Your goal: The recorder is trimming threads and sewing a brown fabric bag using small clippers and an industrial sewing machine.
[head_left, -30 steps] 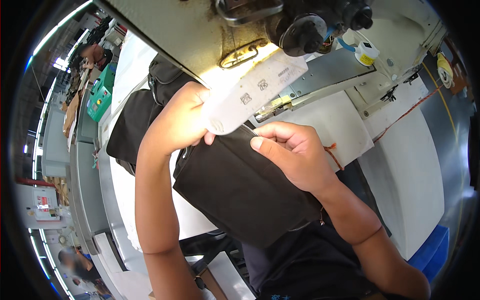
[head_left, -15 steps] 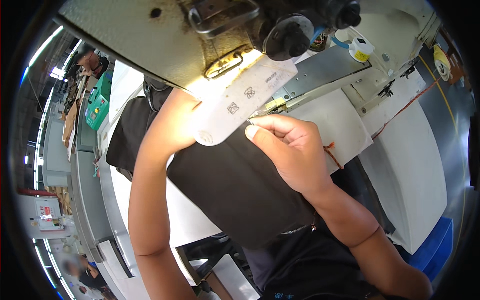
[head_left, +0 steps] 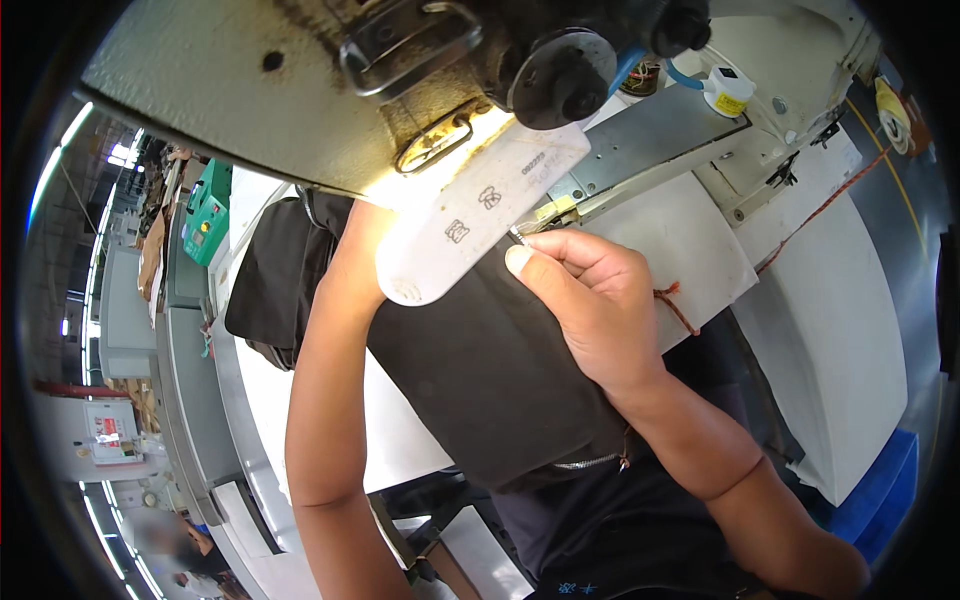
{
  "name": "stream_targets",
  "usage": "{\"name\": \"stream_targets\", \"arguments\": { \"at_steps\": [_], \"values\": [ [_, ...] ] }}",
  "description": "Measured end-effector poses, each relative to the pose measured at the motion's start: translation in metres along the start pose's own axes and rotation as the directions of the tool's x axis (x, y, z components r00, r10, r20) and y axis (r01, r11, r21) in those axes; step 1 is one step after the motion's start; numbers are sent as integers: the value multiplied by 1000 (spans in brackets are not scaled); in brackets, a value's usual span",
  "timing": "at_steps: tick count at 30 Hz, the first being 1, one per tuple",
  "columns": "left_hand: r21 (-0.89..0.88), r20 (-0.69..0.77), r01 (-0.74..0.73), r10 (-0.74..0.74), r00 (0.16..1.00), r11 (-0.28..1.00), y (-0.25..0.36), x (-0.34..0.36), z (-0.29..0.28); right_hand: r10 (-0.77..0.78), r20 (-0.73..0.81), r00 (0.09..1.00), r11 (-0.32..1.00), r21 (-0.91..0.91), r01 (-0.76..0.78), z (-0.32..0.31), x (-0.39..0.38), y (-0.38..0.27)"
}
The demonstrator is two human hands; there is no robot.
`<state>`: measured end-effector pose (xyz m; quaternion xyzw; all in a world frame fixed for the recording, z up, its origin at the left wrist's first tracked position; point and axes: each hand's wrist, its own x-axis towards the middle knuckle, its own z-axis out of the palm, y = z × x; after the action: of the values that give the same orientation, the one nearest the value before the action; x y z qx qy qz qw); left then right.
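Note:
A dark piece of fabric [head_left: 480,370] hangs from the sewing machine [head_left: 230,90] toward my lap, with a metal zipper [head_left: 585,463] along its lower edge. My right hand [head_left: 600,300] is closed in a pinch at the fabric's upper right edge, thumb and forefinger on a short strip of zipper [head_left: 517,237] beside the needle area. My left hand [head_left: 368,250] reaches in under the machine head, at the left of the fabric. A pale rounded cover plate [head_left: 470,220] and the lamp glare hide its fingers. The needle is hidden too.
More black fabric [head_left: 275,275] with straps lies to the left on the white table. A small white bottle [head_left: 727,92] stands on the machine bed behind. An orange cord [head_left: 680,308] hangs by the right hand. A green box [head_left: 207,213] and a blue bin [head_left: 880,500] flank the bench.
The view has shifted slightly, so the machine and arms sit differently in the picture. My right hand still pinches the zipper strip, and my left hand stays under the machine head.

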<state>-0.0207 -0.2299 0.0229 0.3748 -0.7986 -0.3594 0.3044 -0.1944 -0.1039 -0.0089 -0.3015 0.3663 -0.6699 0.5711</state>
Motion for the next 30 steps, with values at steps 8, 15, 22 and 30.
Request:
{"name": "stream_targets", "arguments": {
  "at_steps": [8,15,22,30],
  "values": [
    [317,76,-138,120,990,938,7,16,-4,2,-137,991,989,147,19,13,-3,12],
    [-359,-61,61,-89,994,931,-17,9,10,-71,-147,987,990,111,88,19,-3,13],
    [155,9,-235,236,972,960,-18,19,11,-100,-172,980,987,105,120,18,-7,16],
    [-564,-4,229,-280,960,794,-54,6,22,-136,-171,976,988,53,147,16,-7,20]
  ]
}}
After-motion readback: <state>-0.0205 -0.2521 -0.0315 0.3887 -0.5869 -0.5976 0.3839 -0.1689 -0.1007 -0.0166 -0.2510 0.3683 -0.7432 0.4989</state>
